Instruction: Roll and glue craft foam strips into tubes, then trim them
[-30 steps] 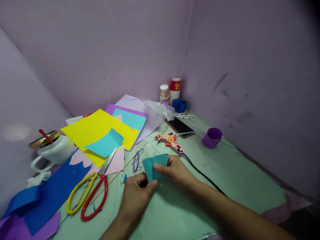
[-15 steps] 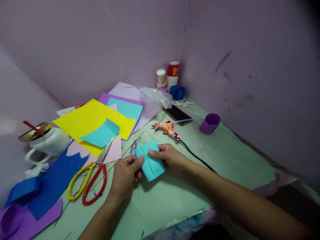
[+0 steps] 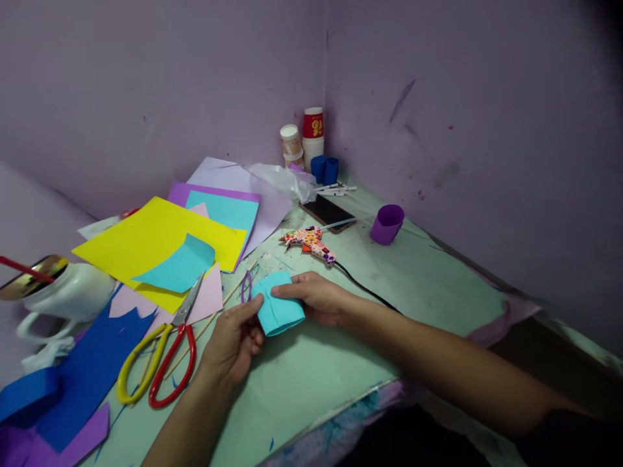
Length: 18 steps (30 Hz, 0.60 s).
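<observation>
A light-blue foam sheet rolled into a flattened tube (image 3: pixel 278 310) is held between both hands above the table. A seam runs along its upper face. My left hand (image 3: pixel 238 331) pinches its left edge, thumb on top and fingers curled beneath. Gripping the right side is my right hand (image 3: pixel 318 297), with the thumb laid across the top and the other fingers partly hidden behind. Just left of the tube lies a thin purple strip loop (image 3: pixel 246 287). Scissors (image 3: pixel 168 344) with one yellow and one red handle rest to the left of my left hand.
Beyond my hands lie a flowered glue gun (image 3: pixel 311 243) with a black cord and a phone (image 3: pixel 328 213). A purple foam ring (image 3: pixel 388 225) stands at right. Yellow foam sheet (image 3: pixel 146 243), blue foam (image 3: pixel 97 370) and a white mug (image 3: pixel 73 292) occupy the left. Paper cups (image 3: pixel 313 133) stand in the corner.
The view has turned slightly right, so the table things appear shifted left. The tube has tilted, showing more of its near open end; both hands keep their hold.
</observation>
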### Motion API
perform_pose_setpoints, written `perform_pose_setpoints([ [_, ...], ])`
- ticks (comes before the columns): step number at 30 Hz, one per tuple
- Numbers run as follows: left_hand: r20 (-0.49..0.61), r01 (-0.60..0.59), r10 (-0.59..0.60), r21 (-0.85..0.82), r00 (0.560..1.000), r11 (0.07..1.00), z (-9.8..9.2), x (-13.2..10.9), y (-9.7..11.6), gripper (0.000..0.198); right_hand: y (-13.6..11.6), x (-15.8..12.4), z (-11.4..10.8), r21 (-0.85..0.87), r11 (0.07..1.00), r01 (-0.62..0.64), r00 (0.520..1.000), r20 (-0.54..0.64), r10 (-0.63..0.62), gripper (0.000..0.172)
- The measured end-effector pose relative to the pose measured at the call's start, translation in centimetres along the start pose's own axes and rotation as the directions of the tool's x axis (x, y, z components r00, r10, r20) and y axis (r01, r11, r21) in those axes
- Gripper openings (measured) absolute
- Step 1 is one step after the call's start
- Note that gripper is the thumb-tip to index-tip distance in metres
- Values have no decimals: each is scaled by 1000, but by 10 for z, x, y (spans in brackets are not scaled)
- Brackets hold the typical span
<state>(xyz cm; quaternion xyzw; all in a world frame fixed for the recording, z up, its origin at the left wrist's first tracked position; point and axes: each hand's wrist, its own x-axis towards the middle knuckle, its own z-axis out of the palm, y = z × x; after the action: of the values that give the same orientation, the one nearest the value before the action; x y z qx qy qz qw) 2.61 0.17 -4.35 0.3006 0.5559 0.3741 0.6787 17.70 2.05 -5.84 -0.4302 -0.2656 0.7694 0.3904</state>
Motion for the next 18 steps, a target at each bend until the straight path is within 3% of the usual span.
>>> perform_pose_setpoints([
  [4, 62, 37, -42, 73, 997, 997, 3, -6, -1, 42, -1, -1, 0, 5, 1000, 17, 1000, -11, -17, 1],
  [18, 83, 21, -32, 126, 996, 992, 4, -6, -6, 39, 0, -1, -2, 4, 999, 32, 999, -4, -32, 3],
])
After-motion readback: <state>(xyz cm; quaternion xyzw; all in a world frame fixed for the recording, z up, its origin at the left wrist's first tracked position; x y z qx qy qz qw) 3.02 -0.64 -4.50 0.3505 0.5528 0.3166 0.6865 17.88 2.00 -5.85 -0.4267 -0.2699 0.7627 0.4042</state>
